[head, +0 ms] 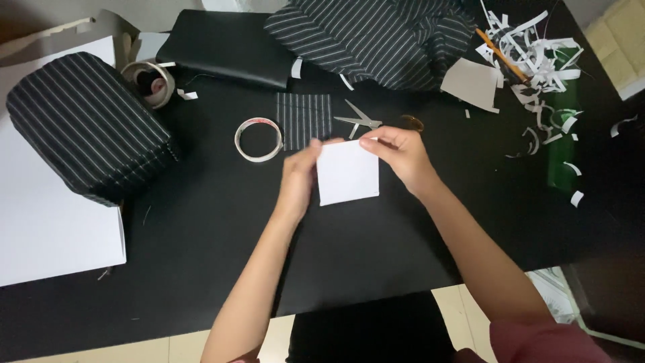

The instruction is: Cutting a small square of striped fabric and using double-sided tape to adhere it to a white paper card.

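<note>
A white square card [348,173] is held just above the black table [201,222]. My left hand [297,176] grips its left edge with thumb and fingers. My right hand [401,156] pinches its upper right corner. Behind the card lie a small striped fabric piece [304,119] and a pair of scissors [361,122]. A white tape ring [258,140] rests left of the card.
A box covered in striped black fabric [87,126] sits at the left on white boards [40,222]. Striped cloth [383,37], a black pouch [225,47], another tape roll [152,82], a grey card piece [474,84], a pencil [500,57] and paper scraps [537,60] lie at the back.
</note>
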